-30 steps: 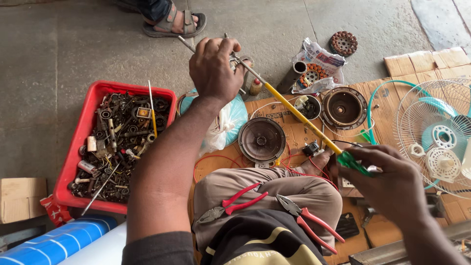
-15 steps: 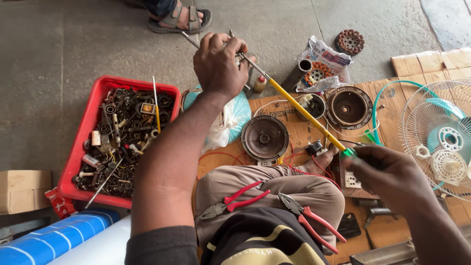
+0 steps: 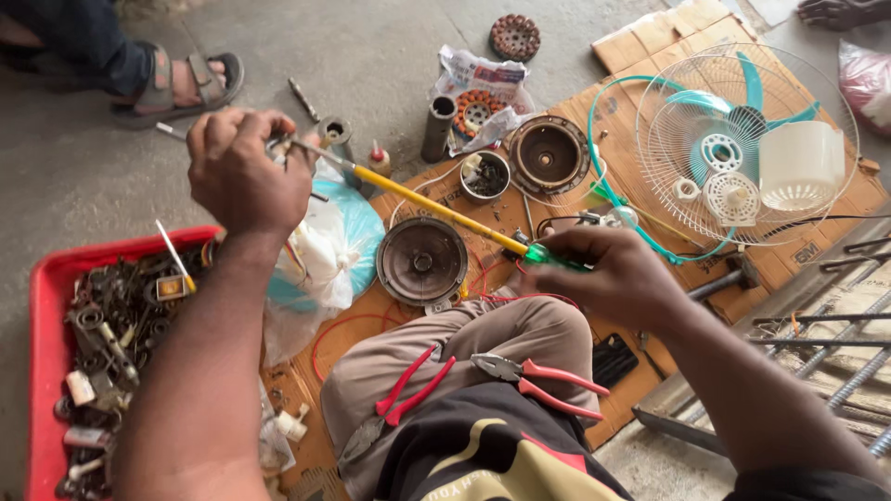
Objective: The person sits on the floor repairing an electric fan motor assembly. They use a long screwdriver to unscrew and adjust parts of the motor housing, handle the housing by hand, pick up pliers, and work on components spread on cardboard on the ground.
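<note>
Head view: the left hand (image 3: 243, 172) is closed around a small metal part at the tip of a long yellow screwdriver (image 3: 436, 209). The right hand (image 3: 617, 278) is closed on the screwdriver's green handle. The screwdriver slants in the air above a round dark motor cover (image 3: 422, 263), which lies on cardboard (image 3: 650, 42) on the floor. Left of the motor cover is a red tray (image 3: 42, 306) full of old metal parts. Below the motor cover, two red-handled pliers (image 3: 538, 378) rest on the person's lap. Right of it lies a teal fan (image 3: 733, 148).
</note>
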Available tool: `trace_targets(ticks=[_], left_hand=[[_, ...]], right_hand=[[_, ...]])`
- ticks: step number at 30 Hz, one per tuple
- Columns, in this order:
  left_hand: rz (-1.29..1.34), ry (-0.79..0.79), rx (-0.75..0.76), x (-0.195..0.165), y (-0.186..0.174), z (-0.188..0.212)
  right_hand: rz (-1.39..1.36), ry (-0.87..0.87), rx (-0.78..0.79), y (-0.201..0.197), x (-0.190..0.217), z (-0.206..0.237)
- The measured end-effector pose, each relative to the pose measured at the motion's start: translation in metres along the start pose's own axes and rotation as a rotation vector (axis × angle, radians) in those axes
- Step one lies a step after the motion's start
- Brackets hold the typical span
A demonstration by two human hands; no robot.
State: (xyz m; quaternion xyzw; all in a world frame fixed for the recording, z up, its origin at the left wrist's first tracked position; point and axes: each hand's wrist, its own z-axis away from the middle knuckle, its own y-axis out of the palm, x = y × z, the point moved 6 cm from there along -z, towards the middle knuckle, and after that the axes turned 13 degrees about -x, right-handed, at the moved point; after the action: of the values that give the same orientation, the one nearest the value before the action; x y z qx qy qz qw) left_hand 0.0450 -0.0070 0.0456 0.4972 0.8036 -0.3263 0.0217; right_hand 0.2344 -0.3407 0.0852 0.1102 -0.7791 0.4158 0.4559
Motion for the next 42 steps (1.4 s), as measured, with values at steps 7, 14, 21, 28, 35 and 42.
trace_targets(ticks=[7,14,21,28,35,42], left_hand=[[-0.007,0.063,-0.004,0.0,-0.001,0.003],[-0.007,0.038,-0.008,0.0,-0.001,-0.001],[0.027,0.017,-0.037,-0.002,-0.003,-0.001],[0.014,0.012,-0.066,-0.006,-0.004,-0.006],[0.043,-0.054,-0.117,-0.007,-0.007,-0.01],[0.053,-0.086,-0.141,-0.011,-0.012,-0.011]], right_hand=[[0.306,-0.385,-0.354,-0.009,0.032,0.014],[0.011,0.388,0.191,0.005,-0.027,-0.001],[0.365,-0.446,-0.392,-0.01,0.03,0.016],[0.136,0.665,0.21,0.002,-0.033,0.006],[0.298,-0.377,-0.345,-0.003,0.032,0.019],[-0.286,0.931,0.173,0.002,-0.07,0.003]])
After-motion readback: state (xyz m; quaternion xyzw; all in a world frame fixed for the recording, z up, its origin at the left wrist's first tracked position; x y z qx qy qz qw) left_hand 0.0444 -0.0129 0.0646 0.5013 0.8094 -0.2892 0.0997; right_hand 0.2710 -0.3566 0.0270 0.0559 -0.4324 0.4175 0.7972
